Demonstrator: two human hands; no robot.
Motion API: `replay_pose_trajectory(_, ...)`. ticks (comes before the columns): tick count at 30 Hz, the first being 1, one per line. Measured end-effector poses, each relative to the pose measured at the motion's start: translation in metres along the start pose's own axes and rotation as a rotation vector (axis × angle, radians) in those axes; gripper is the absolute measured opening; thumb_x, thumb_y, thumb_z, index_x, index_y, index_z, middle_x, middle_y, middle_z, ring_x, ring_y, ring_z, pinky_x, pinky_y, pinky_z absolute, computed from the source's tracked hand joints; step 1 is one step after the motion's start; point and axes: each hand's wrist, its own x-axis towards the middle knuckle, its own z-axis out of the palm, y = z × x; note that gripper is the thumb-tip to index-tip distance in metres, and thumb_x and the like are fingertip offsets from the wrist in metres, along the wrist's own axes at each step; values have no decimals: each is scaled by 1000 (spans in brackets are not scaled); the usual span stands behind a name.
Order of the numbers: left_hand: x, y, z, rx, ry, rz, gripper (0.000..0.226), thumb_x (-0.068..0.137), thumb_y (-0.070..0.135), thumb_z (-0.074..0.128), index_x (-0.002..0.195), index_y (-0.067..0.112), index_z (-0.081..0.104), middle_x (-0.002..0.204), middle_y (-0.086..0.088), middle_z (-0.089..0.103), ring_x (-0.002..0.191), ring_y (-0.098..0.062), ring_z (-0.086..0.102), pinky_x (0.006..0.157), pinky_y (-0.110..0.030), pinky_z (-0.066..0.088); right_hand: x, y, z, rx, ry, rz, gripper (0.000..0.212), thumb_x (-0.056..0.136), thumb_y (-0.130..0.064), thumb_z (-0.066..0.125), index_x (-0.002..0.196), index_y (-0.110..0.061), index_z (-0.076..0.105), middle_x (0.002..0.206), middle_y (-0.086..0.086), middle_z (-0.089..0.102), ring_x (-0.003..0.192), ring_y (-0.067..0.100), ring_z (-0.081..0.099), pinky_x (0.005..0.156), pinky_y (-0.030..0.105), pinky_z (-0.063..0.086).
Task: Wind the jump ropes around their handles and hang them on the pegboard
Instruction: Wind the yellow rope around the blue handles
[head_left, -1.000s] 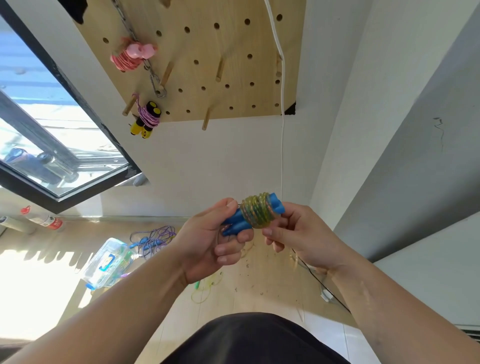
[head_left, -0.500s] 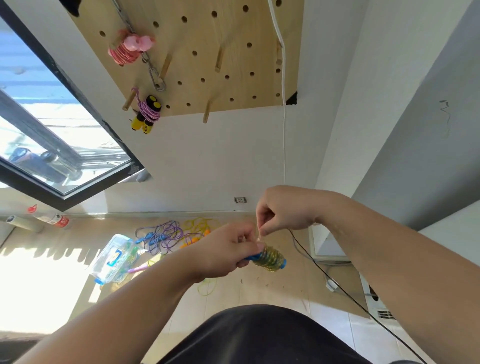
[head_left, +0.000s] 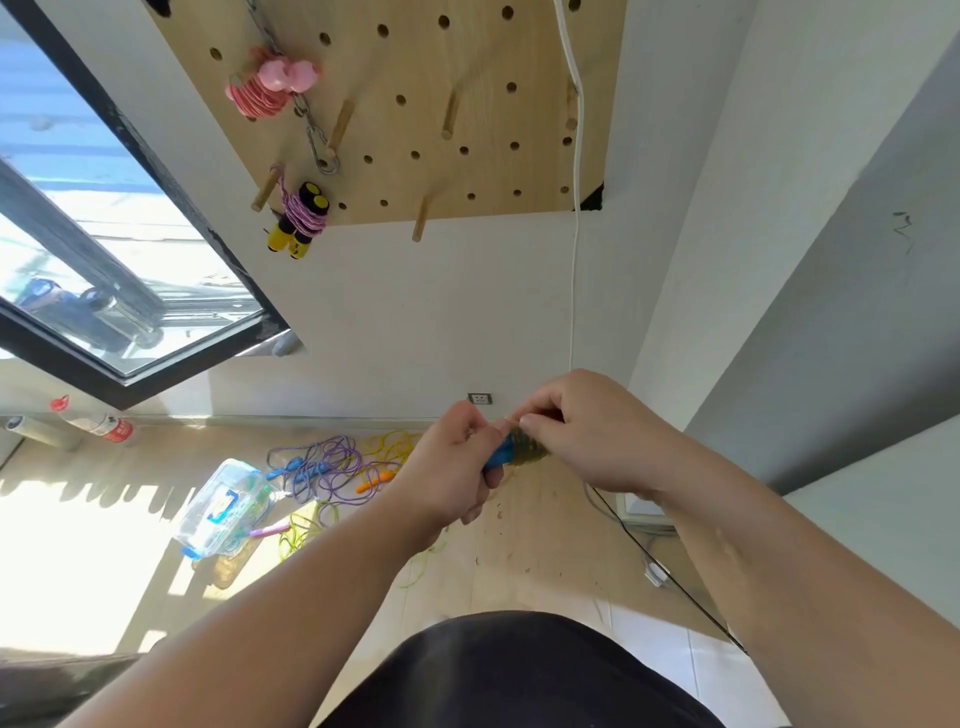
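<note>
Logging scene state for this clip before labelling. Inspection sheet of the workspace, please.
Surface: wooden floor, sunlit on the left.
Job's things: blue-handled rope wound and in hand; pink bundle and yellow-handled bundle hang on the pegboard, several pegs free; loose ropes lie on the floor.
Clutter: clear plastic box, red-capped bottle, metal chain on the board.
Grippers: left hand grips the rope's handles; right hand pinches its wound part.
Cables: white cable down the wall; black cable across the floor.
Surroundings: window at left, wall socket.
</note>
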Motion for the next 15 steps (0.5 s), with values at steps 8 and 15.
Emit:
replay_pose_trajectory(8,5,21,20,-422,101,-58,19,107,29,47,102,10,47,61,-7,47,41,-13,28,44,-25,22,-28,14,46,247,377,-132,30,100,-18,58,125,-30,70,82,-10,70,76,10,63,73,37,53)
replay_pose_trajectory(15,-2,33,24,-717,8,-75,23,105,28,50,98,7,56,57,-10,48,36,-11,25,40,-23,20,-43,22,45,541,524,-191,33,92,-11,71,115,-34,73,92,-16,76,84,11,71,77,29,56)
